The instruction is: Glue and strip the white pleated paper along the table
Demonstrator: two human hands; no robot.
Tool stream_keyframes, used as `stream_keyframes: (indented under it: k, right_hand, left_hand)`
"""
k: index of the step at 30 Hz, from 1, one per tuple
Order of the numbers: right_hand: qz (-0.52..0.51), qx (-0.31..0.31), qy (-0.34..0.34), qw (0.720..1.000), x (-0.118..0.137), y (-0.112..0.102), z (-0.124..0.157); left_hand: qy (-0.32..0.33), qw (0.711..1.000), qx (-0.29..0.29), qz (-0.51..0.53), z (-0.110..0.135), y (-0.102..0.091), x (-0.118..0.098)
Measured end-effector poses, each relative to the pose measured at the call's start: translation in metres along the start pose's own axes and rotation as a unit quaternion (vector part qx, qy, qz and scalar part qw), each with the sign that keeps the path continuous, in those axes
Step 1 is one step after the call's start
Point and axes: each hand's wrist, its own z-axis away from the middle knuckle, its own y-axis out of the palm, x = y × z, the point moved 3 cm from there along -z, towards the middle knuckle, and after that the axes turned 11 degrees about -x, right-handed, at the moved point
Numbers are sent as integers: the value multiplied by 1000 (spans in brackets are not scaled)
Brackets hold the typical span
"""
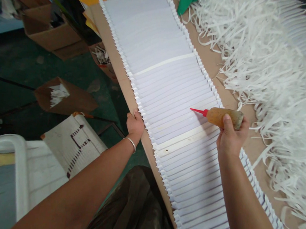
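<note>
My right hand (232, 135) is wrapped around a glue bottle (216, 116) with an amber body and a red pointed nozzle. The bottle is tilted almost flat, its tip just over a long row of overlapping white paper pieces (170, 91) with jagged folded ends. Small glossy spots show on the paper below the nozzle. At the near side, my left hand (135, 124) is closed at the table edge (146, 145), touching the ends of the paper row; its fingertips are partly hidden. Broader pale strips cross the row in places.
A large heap of curly white paper strips (254, 41) covers the table's far side. On the floor at left stand cardboard boxes (53, 39), a brown bag (77, 101) holding white scraps, and a marked carton (79, 137). A white plastic chair (22, 175) is at lower left.
</note>
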Motion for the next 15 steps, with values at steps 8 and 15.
stream_keyframes:
  k: [8,15]
  right_hand:
    - [89,22,-55,994,4,0,49]
    - [188,87,-86,975,19,2,98]
  left_hand:
    - [-14,1000,10,2,3,-2,-1]
    - [-6,1000,2,2,3,0,1]
